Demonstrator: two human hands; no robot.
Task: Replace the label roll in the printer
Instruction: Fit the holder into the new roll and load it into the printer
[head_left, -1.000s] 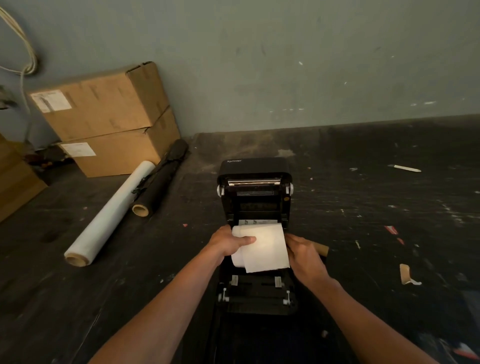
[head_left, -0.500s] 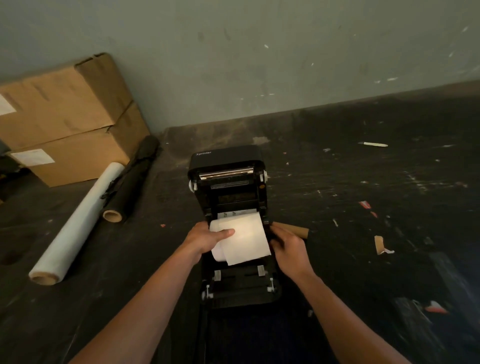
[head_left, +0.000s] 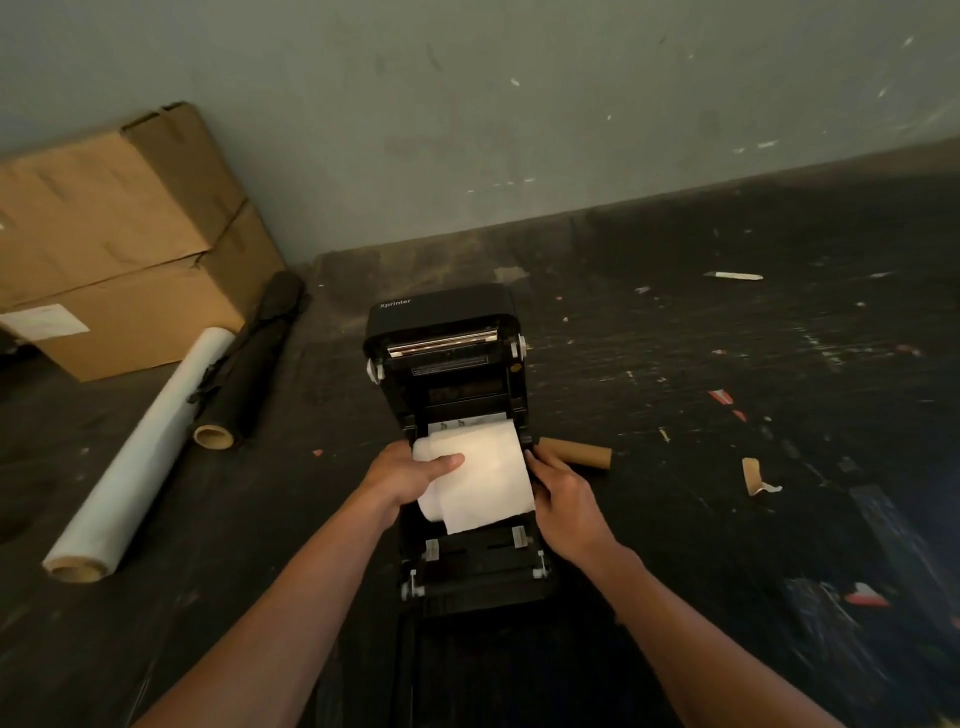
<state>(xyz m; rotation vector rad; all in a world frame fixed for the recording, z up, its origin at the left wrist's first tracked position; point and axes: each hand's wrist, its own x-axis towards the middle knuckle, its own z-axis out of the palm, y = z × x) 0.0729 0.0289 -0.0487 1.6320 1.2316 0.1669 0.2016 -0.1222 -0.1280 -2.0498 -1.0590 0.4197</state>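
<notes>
Black floor (head_left: 727, 597): dark, scratched surface with small paper scraps, it carries everything in the scene.
Forearms: two bare arms come in from the near edge and meet at the printer.
Printer (head_left: 470, 577): black, it stands in the middle of the floor with the lid (head_left: 441, 317) lifted up on the far side; the word "Xprinter" is on the lid.
Label roll (head_left: 480, 478): white, it sits in the open bay of the printer, between the two hands; a loose end of paper lies over its top and hangs toward the near side.
Left hand (head_left: 408, 478): it holds the left end of the label roll, the thumb lies across the top of the paper and the fingers go under the left side.
Right hand (head_left: 566, 493): it is pressed against the right end of the label roll, at the right wall of the bay; the fingers are curled, and I cannot tell if they close on the roll or only touch it.
Empty core (head_left: 579, 453): brown cardboard tube, it lies on the floor just right of the printer, behind the right hand.
Paper scrap (head_left: 756, 475): a brown torn piece, farther to the right.
White film roll (head_left: 140, 457): long, it lies on the left.
Black roll (head_left: 249, 369): it lies beside the white film roll, on its right.
Cardboard boxes (head_left: 119, 239): two, stacked, far left against the grey wall (head_left: 519, 104).
</notes>
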